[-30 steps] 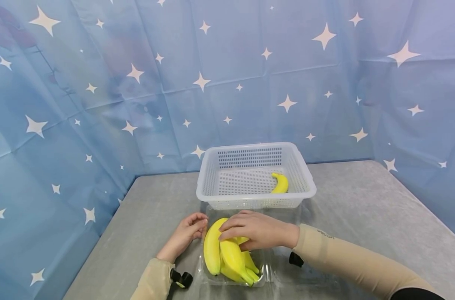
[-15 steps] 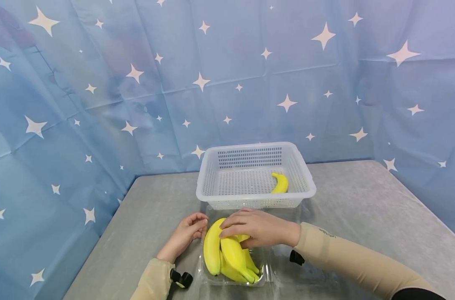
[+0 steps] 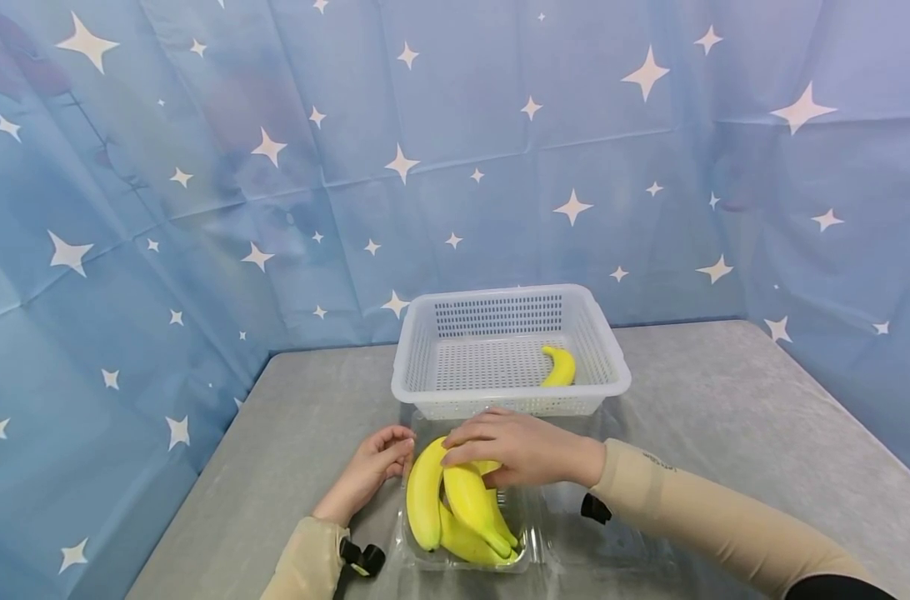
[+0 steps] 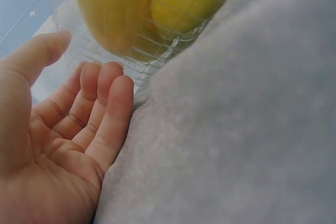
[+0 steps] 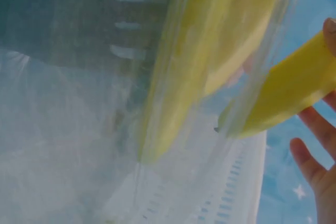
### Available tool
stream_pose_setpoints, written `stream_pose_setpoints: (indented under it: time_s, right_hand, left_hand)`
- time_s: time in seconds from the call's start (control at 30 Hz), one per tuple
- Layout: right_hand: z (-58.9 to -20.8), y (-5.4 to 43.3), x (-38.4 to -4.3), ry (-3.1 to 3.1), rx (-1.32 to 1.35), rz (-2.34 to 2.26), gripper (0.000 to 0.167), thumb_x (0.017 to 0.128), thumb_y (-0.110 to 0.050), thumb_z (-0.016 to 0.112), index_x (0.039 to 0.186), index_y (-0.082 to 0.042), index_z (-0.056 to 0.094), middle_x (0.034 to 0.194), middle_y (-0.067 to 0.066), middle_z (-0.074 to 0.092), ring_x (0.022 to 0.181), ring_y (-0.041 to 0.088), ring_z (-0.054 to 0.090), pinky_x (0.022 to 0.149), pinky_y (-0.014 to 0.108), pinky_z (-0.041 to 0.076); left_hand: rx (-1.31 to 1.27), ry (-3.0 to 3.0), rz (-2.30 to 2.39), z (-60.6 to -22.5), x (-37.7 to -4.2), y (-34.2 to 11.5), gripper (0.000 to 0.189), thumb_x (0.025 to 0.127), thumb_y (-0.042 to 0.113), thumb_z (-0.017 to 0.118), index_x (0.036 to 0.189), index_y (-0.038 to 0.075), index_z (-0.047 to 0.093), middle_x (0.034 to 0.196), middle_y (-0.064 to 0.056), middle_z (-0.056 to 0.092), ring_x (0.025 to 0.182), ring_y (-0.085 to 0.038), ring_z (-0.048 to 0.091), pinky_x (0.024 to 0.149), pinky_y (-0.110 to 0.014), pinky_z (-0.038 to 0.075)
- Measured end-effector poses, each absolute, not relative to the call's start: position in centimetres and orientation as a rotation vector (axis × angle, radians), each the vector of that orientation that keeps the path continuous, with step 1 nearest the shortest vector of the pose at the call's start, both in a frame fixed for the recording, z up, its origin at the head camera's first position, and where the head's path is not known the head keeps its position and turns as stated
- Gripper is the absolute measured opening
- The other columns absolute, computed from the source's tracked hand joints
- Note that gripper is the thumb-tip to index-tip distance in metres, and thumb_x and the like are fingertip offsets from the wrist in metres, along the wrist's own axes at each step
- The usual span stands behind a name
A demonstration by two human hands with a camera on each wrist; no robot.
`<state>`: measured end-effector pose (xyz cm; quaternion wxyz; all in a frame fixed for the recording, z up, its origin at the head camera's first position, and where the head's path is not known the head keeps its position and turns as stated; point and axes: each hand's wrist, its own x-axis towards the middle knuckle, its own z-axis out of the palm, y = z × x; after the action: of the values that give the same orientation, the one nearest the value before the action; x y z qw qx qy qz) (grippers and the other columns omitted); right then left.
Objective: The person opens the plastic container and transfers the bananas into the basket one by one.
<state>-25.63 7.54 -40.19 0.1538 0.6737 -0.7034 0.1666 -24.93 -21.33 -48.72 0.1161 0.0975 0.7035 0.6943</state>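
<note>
My right hand (image 3: pixel 526 450) pinches a yellow banana (image 3: pixel 472 504) between thumb and fingers, over a clear plastic box (image 3: pixel 535 546). In the right wrist view, the thumb lies on one side of this banana (image 5: pixel 294 90) and the fingers on the other. Other bananas lie in the box, one long banana (image 3: pixel 424 500) along its left side. My left hand (image 3: pixel 376 462) rests on the table at the box's left wall, fingers loosely bent and holding nothing. Its fingertips are right at the ribbed clear wall (image 4: pixel 157 51) in the left wrist view.
Behind the box stands a white perforated basket (image 3: pixel 515 393) with a single banana (image 3: pixel 561 368) inside at the right. A clear plastic lid (image 3: pixel 612 546) lies on the grey table (image 3: pixel 725 433) beside the box. A blue star-printed curtain (image 3: pixel 500 208) encloses the table.
The right hand has risen slightly, and the banana in it has shifted up and right, showing more of the banana beneath. The left hand stays still.
</note>
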Motion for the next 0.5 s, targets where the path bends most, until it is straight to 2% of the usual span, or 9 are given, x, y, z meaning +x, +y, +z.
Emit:
stream_pose_setpoints:
  time_s: [0.5]
  right_hand:
    - [-39.20,7.66,-25.87,-1.963,1.908,0.464,0.066,0.075,-0.013,0.084,0.133,-0.019,0.053,0.133,0.001,0.055,0.119,0.016,0.053,0.097,0.034,0.043]
  left_hand:
    - [0.266,2.071,2.030,-48.70,-24.86,-21.34,0.035,0.099,0.018,0.057,0.116,-0.012,0.050,0.083,-0.006,0.055,0.067,-0.014,0.055,0.063,-0.026,0.050]
